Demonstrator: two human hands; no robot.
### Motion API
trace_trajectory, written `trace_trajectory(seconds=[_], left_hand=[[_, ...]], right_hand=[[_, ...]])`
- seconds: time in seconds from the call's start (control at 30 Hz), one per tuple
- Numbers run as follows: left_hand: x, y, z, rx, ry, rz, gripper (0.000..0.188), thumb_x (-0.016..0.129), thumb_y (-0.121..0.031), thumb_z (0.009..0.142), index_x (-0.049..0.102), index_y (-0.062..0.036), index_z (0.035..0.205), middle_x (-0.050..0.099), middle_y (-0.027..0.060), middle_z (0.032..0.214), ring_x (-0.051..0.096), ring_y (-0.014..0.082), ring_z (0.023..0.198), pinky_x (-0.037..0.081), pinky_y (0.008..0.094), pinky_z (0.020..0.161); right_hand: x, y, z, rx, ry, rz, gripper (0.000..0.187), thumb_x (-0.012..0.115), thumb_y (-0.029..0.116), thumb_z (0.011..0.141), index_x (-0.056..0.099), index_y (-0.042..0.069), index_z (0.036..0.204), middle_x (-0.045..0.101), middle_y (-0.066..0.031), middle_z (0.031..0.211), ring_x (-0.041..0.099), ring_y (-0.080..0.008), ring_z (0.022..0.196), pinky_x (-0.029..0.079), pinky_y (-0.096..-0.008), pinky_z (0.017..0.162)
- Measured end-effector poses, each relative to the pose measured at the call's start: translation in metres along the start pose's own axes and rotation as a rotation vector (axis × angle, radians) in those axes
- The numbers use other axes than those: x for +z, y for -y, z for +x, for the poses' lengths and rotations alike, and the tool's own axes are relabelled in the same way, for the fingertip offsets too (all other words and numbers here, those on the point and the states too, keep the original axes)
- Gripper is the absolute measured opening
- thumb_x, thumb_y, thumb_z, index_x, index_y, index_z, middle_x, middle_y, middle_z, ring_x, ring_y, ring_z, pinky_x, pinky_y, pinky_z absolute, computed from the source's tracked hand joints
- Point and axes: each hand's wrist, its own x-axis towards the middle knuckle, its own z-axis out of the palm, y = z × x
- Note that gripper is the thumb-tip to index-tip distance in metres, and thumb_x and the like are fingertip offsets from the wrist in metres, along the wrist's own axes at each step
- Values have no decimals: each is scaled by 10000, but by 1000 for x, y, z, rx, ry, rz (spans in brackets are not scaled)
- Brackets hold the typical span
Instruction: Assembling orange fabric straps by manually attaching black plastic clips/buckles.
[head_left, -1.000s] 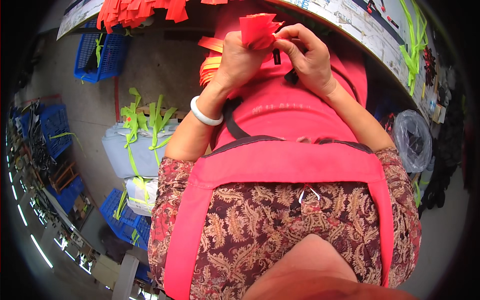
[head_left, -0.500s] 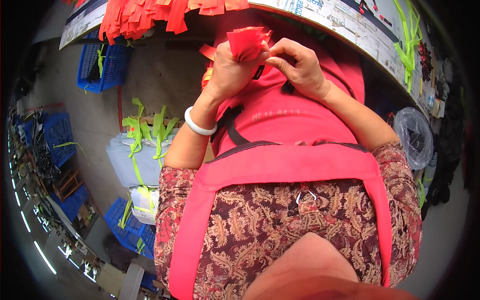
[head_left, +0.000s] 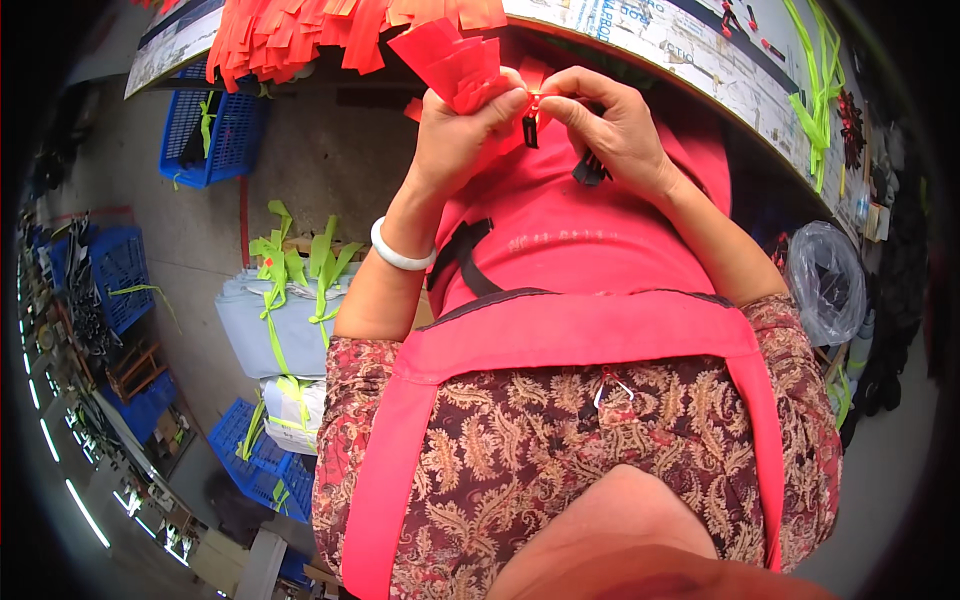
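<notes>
My left hand (head_left: 450,140) is closed round a bundle of red-orange strips (head_left: 448,65) that fans out above its fist. Beside its thumb, a small black piece with a red end (head_left: 531,128) hangs between the two hands; its kind is too small to make out. My right hand (head_left: 625,135) is closed, finger and thumb pinched at the top of that piece. Dark ends of several black strips (head_left: 591,170) stick out below the right palm. Both hands are over the red apron (head_left: 570,240), close to the table edge.
A worktable (head_left: 660,45) runs across the top, with a heap of red-orange strips (head_left: 300,40) and yellow-green ties (head_left: 822,100) on it. A blue crate (head_left: 235,140) stands at left, above a tied grey stack (head_left: 250,315). Clear plastic wrapping (head_left: 825,280) is at right.
The bundle has tilted and swung to the left in my left hand. The small black piece and the black strips under my right hand now show more plainly.
</notes>
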Motion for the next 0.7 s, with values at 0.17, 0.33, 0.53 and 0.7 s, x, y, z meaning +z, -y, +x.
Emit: trace_trajectory(seconds=[0.17, 0.33, 0.53, 0.7], left_hand=[[10, 6, 2, 181, -5, 100, 63, 670, -13, 844, 639, -2, 898, 603, -20, 745, 547, 52, 648, 445, 209, 566], [11, 4, -3, 180, 13, 104, 61, 667, -2, 842, 649, -5, 901, 627, -11, 780, 571, 59, 696, 462, 216, 591], [2, -2, -2, 100, -2, 25, 79, 677, -12, 837, 655, -15, 913, 623, -16, 778, 567, 58, 695, 451, 205, 597], [19, -2, -5, 285, -15, 63, 94, 684, -5, 831, 653, -14, 919, 614, -18, 774, 556, 57, 686, 449, 204, 591]], right_hand=[[12, -13, 1, -288, -79, -113, 138, 668, 110, 869, 626, -3, 936, 590, -19, 734, 508, -64, 671, 436, -219, 609], [12, -27, -4, -235, 37, -255, 148, 686, 127, 856, 642, 8, 931, 605, -19, 791, 502, -63, 651, 441, -223, 618], [12, -7, 1, -191, -36, -53, 168, 683, 134, 858, 633, -1, 945, 609, -5, 815, 507, -57, 679, 444, -217, 635], [15, -21, 0, -362, 8, -252, 161, 672, 30, 810, 639, 28, 968, 596, -70, 786, 550, -162, 655, 457, -230, 620]])
